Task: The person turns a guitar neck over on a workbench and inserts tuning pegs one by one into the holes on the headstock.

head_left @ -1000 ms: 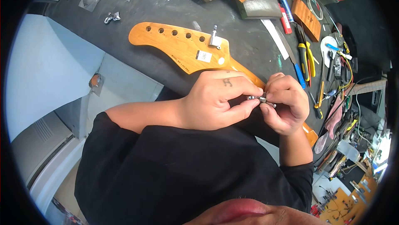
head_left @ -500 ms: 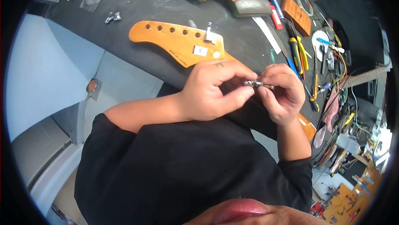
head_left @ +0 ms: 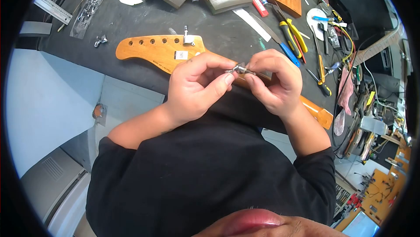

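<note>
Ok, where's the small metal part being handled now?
In the head view, the small metal part is above and right of centre, held between the left hand and the right hand, with the wooden headstock up to its left.

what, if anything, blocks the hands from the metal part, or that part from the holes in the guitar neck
Nothing visible: the left hand and right hand both pinch the metal part. Toward the holes, the left hand's fingers and another metal piece lie between in this view.
</note>
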{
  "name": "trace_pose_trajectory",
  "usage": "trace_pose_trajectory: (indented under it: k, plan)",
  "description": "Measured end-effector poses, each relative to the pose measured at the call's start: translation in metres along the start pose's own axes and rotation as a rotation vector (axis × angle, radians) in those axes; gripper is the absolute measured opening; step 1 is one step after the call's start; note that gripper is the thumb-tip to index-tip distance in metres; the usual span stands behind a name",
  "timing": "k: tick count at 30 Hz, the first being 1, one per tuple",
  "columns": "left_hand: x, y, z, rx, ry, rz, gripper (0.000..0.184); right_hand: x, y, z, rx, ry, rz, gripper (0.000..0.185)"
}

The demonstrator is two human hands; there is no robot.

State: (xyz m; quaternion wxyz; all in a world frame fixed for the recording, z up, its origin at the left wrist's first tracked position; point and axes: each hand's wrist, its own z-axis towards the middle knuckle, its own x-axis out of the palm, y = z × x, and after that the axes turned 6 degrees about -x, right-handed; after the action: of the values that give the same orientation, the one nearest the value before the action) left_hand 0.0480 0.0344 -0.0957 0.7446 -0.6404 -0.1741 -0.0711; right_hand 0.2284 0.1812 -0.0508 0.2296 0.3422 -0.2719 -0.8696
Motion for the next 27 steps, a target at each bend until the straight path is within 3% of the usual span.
trace_pose_trajectory:
  k: [3,6,9,12,15,18,25,27]
  plan:
    - [0.0,0.004,0.0,0.114,0.031,0.006,0.024,0.0,-0.003,-0.003,0.034,-0.019,0.031,0.021]
    - [0.007,-0.005,-0.005,0.019,-0.044,-0.212,0.025,0.0,-0.005,-0.008,0.141,-0.065,0.194,0.019]
    - [0.005,-0.012,-0.003,0.064,-0.081,-0.054,0.028,-0.001,0.003,-0.01,0.332,-0.131,0.476,0.014]
    - [-0.003,-0.035,0.011,0.458,0.018,0.587,0.033,-0.002,0.01,-0.009,0.445,-0.162,0.632,0.013]
    - [0.003,-0.04,0.01,0.449,0.026,0.526,0.035,-0.001,0.018,-0.007,0.551,-0.123,0.837,0.01]
    - [-0.002,-0.049,0.013,0.466,0.097,0.658,0.031,0.0,0.019,-0.007,0.604,-0.08,0.854,0.011]
    - [0.001,-0.051,0.007,-0.087,0.033,0.186,0.026,0.002,0.02,-0.01,0.57,-0.022,0.709,0.014]
    - [-0.002,-0.048,0.008,-0.13,0.055,0.086,0.026,0.001,0.017,-0.012,0.527,0.007,0.668,0.014]
